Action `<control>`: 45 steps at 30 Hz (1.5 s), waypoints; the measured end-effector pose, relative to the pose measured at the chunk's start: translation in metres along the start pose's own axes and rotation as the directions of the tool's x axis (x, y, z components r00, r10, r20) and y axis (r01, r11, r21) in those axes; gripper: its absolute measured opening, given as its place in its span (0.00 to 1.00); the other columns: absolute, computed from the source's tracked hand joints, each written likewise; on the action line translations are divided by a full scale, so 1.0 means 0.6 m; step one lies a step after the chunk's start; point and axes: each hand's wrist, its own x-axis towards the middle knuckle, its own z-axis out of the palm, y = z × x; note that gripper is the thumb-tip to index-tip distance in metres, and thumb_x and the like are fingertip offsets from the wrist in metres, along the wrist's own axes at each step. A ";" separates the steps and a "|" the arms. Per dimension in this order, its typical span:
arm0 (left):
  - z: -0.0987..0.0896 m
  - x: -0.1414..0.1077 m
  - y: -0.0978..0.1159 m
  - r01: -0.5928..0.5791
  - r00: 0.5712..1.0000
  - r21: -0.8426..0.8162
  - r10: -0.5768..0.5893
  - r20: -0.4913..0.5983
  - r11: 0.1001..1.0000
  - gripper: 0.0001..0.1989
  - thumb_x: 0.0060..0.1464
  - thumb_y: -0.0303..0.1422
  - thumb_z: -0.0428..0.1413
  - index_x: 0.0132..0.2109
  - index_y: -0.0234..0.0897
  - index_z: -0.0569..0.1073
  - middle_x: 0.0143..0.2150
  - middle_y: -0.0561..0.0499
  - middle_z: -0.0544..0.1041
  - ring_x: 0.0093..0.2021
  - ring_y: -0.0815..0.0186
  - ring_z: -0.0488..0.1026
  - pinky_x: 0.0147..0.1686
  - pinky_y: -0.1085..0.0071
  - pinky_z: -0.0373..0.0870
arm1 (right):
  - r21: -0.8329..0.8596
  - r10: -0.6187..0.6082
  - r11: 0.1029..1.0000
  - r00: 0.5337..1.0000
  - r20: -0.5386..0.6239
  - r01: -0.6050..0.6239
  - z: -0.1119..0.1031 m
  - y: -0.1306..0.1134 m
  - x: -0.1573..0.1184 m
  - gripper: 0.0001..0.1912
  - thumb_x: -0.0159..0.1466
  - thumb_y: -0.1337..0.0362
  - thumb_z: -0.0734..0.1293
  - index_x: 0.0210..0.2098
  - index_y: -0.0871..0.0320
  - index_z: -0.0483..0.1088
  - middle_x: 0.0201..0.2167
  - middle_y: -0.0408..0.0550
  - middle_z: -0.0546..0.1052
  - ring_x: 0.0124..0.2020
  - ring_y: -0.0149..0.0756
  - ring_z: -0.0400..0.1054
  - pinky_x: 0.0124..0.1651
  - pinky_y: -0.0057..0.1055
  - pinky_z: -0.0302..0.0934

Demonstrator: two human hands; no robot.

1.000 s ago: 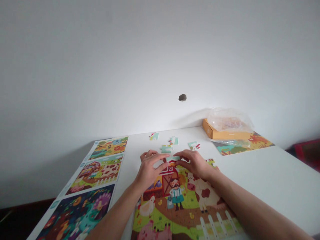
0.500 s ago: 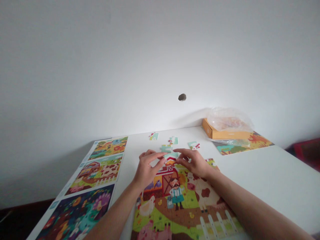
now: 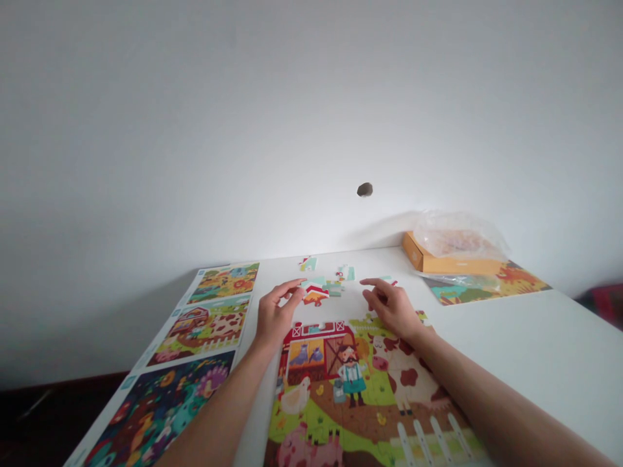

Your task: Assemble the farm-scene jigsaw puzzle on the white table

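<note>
My left hand (image 3: 280,311) pinches a jigsaw puzzle piece with a red and orange roof (image 3: 316,294) by its left edge, above the far side of the farm puzzle (image 3: 331,408). A pale green and teal piece (image 3: 335,288) lies just right of it, partly overlapped in view. Over the puzzle's upper right, my right hand (image 3: 389,308) is open, fingers apart and holding nothing. Its fingers partly cover another loose piece (image 3: 387,279). The assembled part shows a barn, a farmer, a cow, a hen, a pig and a white fence; its upper edge is uneven.
Two more loose pieces, one green and red (image 3: 308,264) and one pale teal (image 3: 346,273), lie near the wall. Several picture sheets (image 3: 199,327) line the left side. At the back right, an orange box (image 3: 438,261) under a clear plastic bag (image 3: 460,233) rests by another picture (image 3: 506,284).
My hands have drawn apart, the left moving left with the roof piece, which came away from the puzzle's top edge. My right hand has shifted right and its fingers have left the piece.
</note>
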 end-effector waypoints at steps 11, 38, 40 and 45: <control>-0.001 0.000 0.009 0.012 1.000 0.035 -0.011 -0.013 0.999 0.17 0.52 0.41 0.58 0.45 0.37 0.79 0.41 0.49 0.81 0.39 0.61 0.75 0.43 0.68 0.69 | -0.030 0.018 0.999 0.998 -0.061 -0.020 -0.002 0.004 0.000 0.17 0.67 0.56 0.59 0.46 0.60 0.71 0.18 0.40 0.70 0.20 0.30 0.62 0.27 0.27 0.55; 0.002 -0.002 -0.004 -0.010 0.999 0.080 0.006 0.050 0.997 0.16 0.53 0.41 0.57 0.46 0.40 0.79 0.37 0.51 0.81 0.38 0.63 0.74 0.42 0.69 0.68 | -0.032 0.022 0.999 0.999 -0.042 -0.024 0.000 0.009 0.000 0.15 0.66 0.60 0.59 0.45 0.60 0.72 0.18 0.39 0.69 0.20 0.30 0.63 0.28 0.27 0.56; 0.003 -0.001 -0.005 -0.005 0.996 0.144 -0.008 0.084 0.990 0.16 0.52 0.41 0.57 0.45 0.40 0.79 0.37 0.51 0.81 0.37 0.63 0.74 0.41 0.69 0.69 | -0.029 0.025 0.999 0.999 -0.038 -0.026 -0.001 0.009 0.000 0.15 0.66 0.60 0.59 0.46 0.60 0.72 0.18 0.39 0.69 0.20 0.30 0.63 0.28 0.27 0.56; 0.009 -0.004 -0.006 -0.007 0.977 0.229 -0.042 0.210 0.973 0.13 0.52 0.39 0.56 0.42 0.41 0.80 0.39 0.50 0.81 0.38 0.62 0.76 0.42 0.67 0.70 | -0.034 0.030 0.999 0.999 -0.036 -0.031 -0.001 0.009 0.000 0.15 0.65 0.60 0.59 0.45 0.60 0.72 0.18 0.38 0.69 0.20 0.30 0.62 0.27 0.26 0.55</control>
